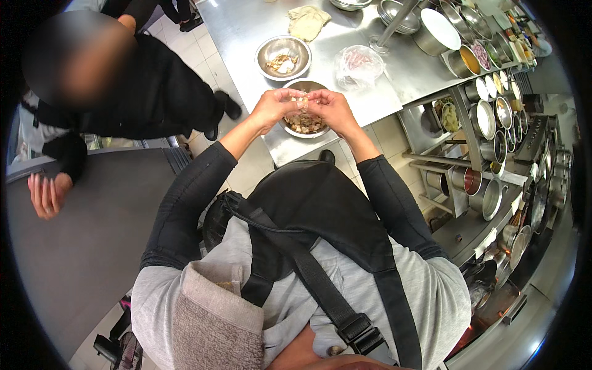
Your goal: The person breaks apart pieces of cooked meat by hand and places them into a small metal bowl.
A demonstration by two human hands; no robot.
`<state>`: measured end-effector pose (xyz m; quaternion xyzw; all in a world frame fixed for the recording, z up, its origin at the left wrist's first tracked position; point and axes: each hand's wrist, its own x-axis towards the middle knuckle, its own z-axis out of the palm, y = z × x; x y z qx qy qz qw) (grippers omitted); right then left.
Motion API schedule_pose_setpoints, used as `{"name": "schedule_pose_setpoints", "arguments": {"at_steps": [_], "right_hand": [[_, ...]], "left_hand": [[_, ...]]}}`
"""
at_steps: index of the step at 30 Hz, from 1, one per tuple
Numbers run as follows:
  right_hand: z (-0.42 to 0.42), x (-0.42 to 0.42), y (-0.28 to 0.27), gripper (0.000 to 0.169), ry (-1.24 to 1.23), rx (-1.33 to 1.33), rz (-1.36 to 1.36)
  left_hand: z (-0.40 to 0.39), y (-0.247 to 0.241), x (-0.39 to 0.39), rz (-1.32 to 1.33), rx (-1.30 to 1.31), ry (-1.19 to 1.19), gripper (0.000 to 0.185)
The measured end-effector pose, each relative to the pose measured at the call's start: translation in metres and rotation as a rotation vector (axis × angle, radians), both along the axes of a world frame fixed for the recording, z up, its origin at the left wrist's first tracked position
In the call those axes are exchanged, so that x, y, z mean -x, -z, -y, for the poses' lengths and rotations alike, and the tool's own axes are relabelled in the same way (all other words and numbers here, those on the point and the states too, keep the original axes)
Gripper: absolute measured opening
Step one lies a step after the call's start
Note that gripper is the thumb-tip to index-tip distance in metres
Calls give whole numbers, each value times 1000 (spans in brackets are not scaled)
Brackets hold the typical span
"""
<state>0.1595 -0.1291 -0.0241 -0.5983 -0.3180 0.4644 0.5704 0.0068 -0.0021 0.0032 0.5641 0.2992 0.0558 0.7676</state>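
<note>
Both my hands are raised over a steel bowl (307, 135) of chopped, mixed food (303, 121). The fingertips of my left hand (277, 107) and my right hand (329, 108) meet above it, with a small pale piece of food (302, 100) between them. Bits of food cling to my fingers. Just behind stands a second steel bowl (261, 60) with brown shreds and a white lump inside. To its right lies a clear plastic bag (360, 67) with pinkish contents. A crumpled pale cloth (307, 23) rests farther back.
A steel table (240, 27) carries the bowls. Stacked steel bowls (398, 17), a large white-topped pot (437, 30) and food containers (467, 62) stand at right. Shelves of pots (485, 201) and a cooking range line the right side. A person in black (152, 88) stands at left, beside a grey counter (92, 240).
</note>
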Motion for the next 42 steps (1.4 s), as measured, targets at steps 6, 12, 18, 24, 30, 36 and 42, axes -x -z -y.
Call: {"name": "schedule_pose_setpoints", "arguments": {"at_steps": [6, 12, 18, 24, 30, 36, 42], "right_hand": [[-6, -11, -2, 14, -54, 30, -100], [-16, -26, 3, 12, -135, 32, -211], [-13, -23, -2, 19, -146, -36, -104], [-15, -26, 9, 23, -231, -61, 279], [-13, -37, 22, 18, -240, -76, 335], [-17, -41, 37, 24, -315, -143, 293], [1, -34, 0, 26, -285, -184, 487]], "left_hand": [[3, 2, -9, -3, -64, -47, 22], [5, 4, -12, -32, -11, -169, 18], [13, 22, -14, -3, 106, -467, 14], [30, 14, -24, -3, 108, -559, 12], [38, 3, -19, -45, 112, -458, 22], [45, 0, -18, -115, 6, -401, 24], [41, 11, -11, -104, 57, -376, 14]]}}
